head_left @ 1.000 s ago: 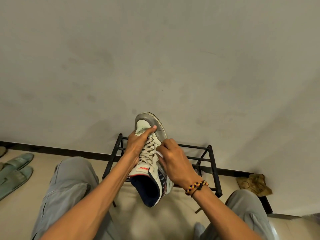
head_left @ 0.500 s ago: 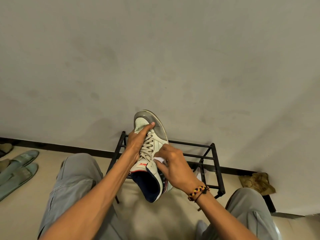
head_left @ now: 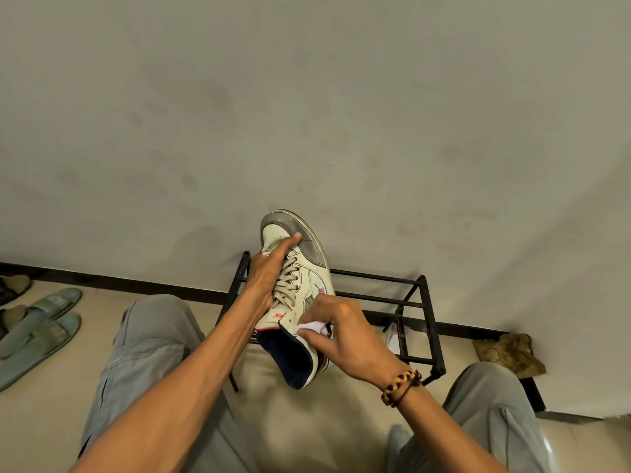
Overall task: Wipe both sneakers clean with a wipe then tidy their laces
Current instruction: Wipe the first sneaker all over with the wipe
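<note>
While left hand [head_left: 264,278] grips the sneaker [head_left: 296,285], right hand [head_left: 345,332] fingers pinch a mostly hidden wipe [head_left: 312,326]

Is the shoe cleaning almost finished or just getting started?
Probably not near the end. In hand: the left hand holds one sneaker up while the right hand presses a wipe against its side by the collar. Its grey toe cap looks scuffed, so nothing looks clearly done. Left: the rest of this sneaker, the second one, which is out of view, and tidying the laces.
</note>
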